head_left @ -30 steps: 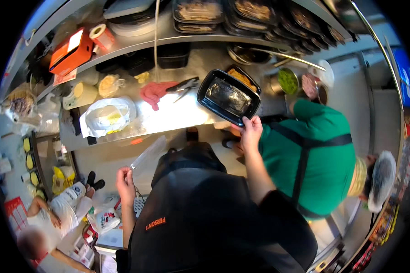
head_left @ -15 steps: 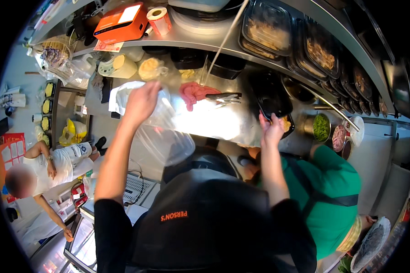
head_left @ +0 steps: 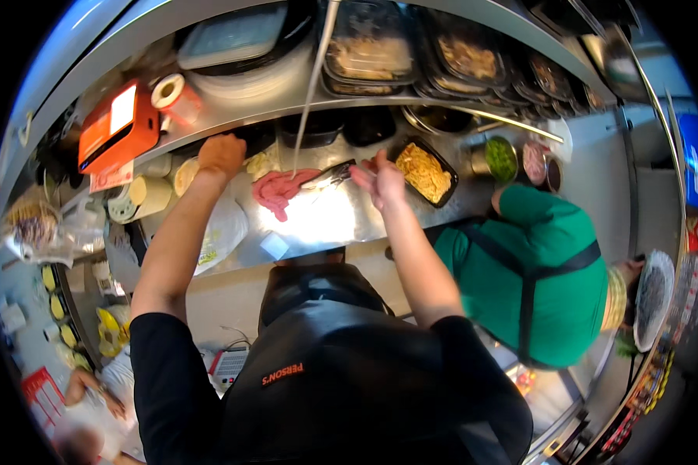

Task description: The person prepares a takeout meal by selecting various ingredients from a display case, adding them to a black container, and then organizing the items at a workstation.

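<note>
My left hand (head_left: 223,155) is closed at the shelf's front edge, above the back of the steel counter (head_left: 341,221); what its fingers hold, if anything, is hidden. My right hand (head_left: 381,182) has its fingers apart and holds nothing. Just right of it stands a black plastic container (head_left: 442,200) full of yellowish shredded or noodle-like food (head_left: 424,172). Dark-handled tongs (head_left: 329,177) lie to its left, beside a crumpled pink cloth (head_left: 281,191). A translucent plastic bag (head_left: 223,230) lies beneath my left forearm. Near the counter's front edge is a small pale square (head_left: 274,245).
The shelf (head_left: 248,112) carries an orange printer (head_left: 119,128), a label roll (head_left: 174,99) and lidded food containers (head_left: 370,50). A thin rod (head_left: 314,85) hangs before it. A co-worker in green (head_left: 551,263) stands close on the right, near a pot of chopped greens (head_left: 501,159).
The view has shifted. My right hand has let go of the black container it held, and the food-filled one shows uncovered. My left hand has left the clear plastic and moved toward the shelf.
</note>
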Tool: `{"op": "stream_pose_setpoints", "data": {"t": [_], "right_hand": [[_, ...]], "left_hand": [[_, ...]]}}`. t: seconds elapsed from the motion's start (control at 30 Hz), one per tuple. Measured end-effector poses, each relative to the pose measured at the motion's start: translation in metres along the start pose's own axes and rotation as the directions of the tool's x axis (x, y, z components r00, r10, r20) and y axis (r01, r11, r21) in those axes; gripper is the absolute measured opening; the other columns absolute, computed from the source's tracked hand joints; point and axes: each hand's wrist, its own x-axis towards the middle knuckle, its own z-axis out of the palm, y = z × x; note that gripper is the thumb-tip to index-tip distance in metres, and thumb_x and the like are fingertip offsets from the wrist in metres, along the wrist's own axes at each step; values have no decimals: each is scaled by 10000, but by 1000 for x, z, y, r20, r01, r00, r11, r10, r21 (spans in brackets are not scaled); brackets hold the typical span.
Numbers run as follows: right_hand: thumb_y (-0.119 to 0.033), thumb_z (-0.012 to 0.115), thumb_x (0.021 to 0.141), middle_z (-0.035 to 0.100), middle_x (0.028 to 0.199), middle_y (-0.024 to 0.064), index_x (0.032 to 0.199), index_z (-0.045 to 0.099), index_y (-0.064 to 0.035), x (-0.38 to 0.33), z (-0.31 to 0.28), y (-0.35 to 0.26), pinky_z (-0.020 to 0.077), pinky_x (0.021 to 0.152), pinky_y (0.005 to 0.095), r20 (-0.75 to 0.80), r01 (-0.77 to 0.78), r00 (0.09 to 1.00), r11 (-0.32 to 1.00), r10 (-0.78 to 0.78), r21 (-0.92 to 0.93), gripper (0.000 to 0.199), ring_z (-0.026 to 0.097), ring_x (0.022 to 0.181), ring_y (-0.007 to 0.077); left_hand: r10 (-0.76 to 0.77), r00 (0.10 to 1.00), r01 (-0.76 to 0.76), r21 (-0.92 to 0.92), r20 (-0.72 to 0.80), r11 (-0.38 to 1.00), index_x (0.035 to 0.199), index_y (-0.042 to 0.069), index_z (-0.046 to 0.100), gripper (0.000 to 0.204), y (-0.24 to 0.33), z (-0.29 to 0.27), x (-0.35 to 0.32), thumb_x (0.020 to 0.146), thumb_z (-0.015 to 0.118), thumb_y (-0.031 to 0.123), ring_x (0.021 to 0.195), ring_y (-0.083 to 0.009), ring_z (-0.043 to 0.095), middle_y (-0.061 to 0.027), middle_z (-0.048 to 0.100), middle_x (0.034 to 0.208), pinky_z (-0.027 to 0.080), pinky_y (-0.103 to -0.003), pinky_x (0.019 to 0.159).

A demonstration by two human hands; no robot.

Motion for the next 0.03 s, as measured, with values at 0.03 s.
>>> {"op": "stream_pose_setpoints", "data": {"t": [0.03], "right_hand": [[-414,634,1054,542,1391,259,1324,435,-53,-16,-12,4,682,793,465,16,-8,1000,992,10,-122,492,697,1163,421]], "left_hand": [[52,998,-53,31,37,998,960,145,823,260,1,-3,7,959,586,253,954,-348,771,-157,786,1004,612,-482,844]]}}
